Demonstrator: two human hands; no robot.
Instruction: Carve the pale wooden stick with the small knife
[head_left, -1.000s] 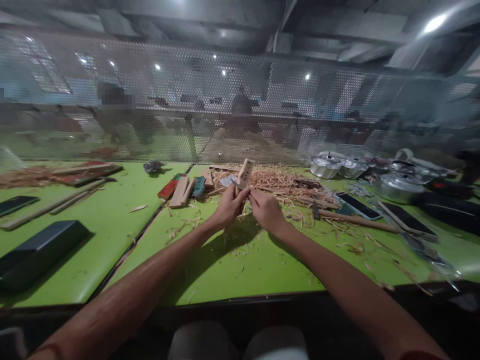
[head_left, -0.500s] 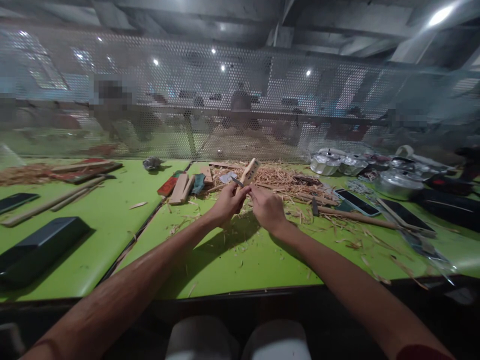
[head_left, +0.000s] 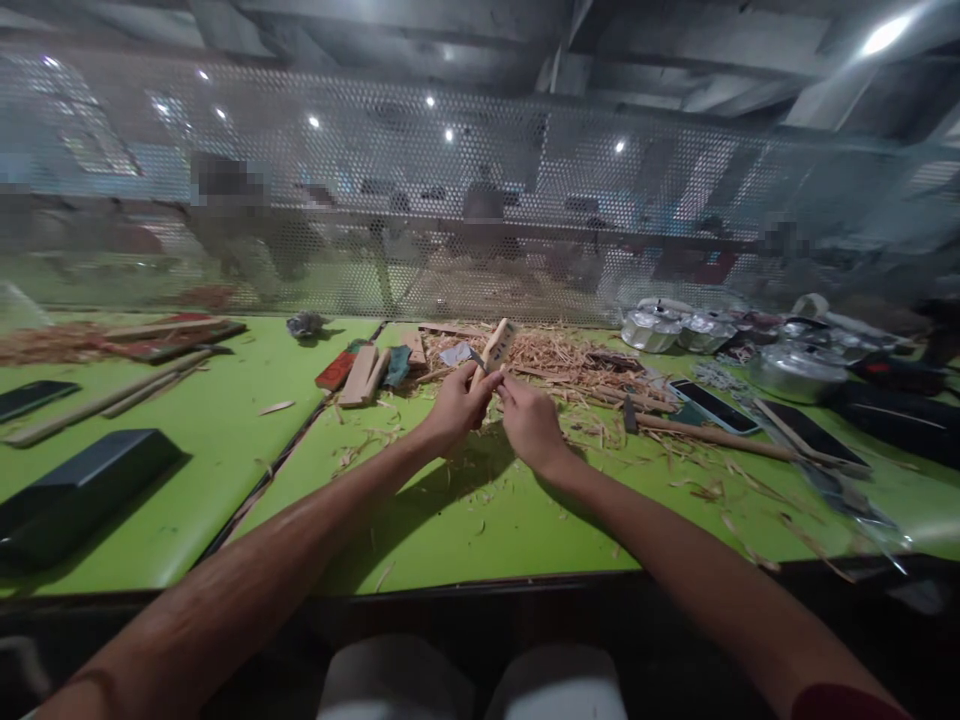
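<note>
My left hand (head_left: pixel 456 408) grips a short pale wooden piece (head_left: pixel 496 345) by its lower end, so the piece sticks up and away from me. My right hand (head_left: pixel 529 424) is closed on a small knife whose blade (head_left: pixel 475 359) lies against the left side of the wood; its handle is hidden in my fist. Both hands meet over the green table (head_left: pixel 480 510), just in front of a heap of wood shavings (head_left: pixel 577 365).
Wooden blocks and a red strip (head_left: pixel 360 374) lie left of my hands. A dark box (head_left: pixel 75 492) and long sticks (head_left: pixel 105 400) sit at the left. Phones (head_left: pixel 709 405), a hammer (head_left: pixel 675 428) and metal tins (head_left: pixel 675 332) are at the right. A perforated screen (head_left: pixel 480 200) backs the table.
The wooden piece has tilted to the right and the blade has shifted slightly along it. My hands stay together in nearly the same spot.
</note>
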